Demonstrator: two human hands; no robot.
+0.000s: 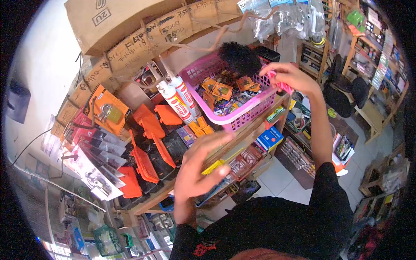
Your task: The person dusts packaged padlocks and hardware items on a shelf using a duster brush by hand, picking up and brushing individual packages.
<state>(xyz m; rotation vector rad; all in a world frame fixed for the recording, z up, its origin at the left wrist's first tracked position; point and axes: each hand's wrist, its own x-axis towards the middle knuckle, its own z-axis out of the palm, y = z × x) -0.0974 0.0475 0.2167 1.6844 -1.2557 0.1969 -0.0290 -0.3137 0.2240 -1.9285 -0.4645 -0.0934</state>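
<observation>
A black fluffy duster hangs over the back right part of a pink plastic basket. My right hand is closed around its pink handle, just above the basket's right rim. Inside the basket lie orange-carded packets and many small packs. My left hand is held open in front of the shelf, slightly blurred, with its fingers stretched out and nothing in them. Beyond it, two white sealant tubes stand next to the basket, with small orange and purple boxes at their foot.
Orange-lidded black boxes line the shelf's left side, beside hanging carded packs and an orange padlock card. A blue 3M box sits on a lower shelf. Clear plastic bags hang at the top right.
</observation>
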